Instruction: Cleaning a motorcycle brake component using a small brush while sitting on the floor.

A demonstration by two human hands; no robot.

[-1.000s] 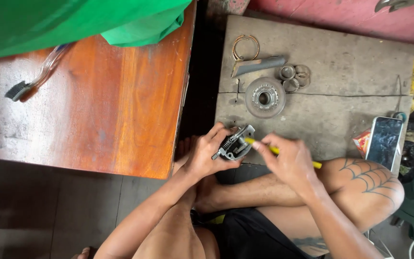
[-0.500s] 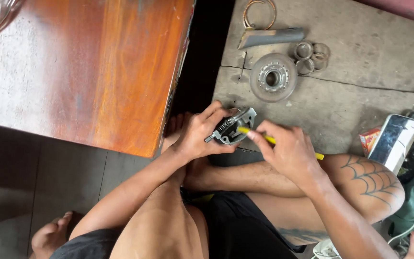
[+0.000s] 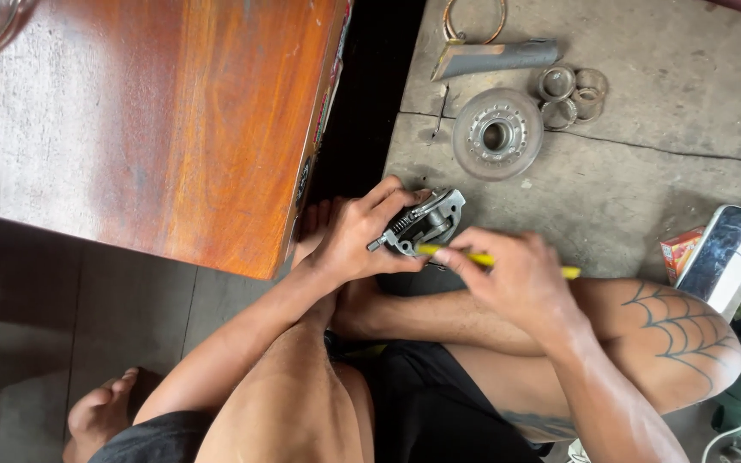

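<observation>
My left hand [image 3: 355,238] grips a small grey metal mechanical part with a spring [image 3: 422,223], held above my crossed legs. My right hand [image 3: 512,279] holds a thin yellow-handled tool [image 3: 482,259]; its tip touches the metal part. On the concrete floor beyond lies a round metal disc with a toothed hub [image 3: 497,134]. The lower side of the part is hidden by my fingers.
A reddish wooden table [image 3: 173,120] fills the left. On the concrete slab [image 3: 645,180] lie a grey metal bar [image 3: 495,57], several small rings [image 3: 572,90] and a wire loop [image 3: 473,21]. A phone [image 3: 728,257] and a small red box [image 3: 679,250] rest at right.
The view has shifted down and left, so the table fills more of the frame. Both hands stay on the metal part and the yellow tool.
</observation>
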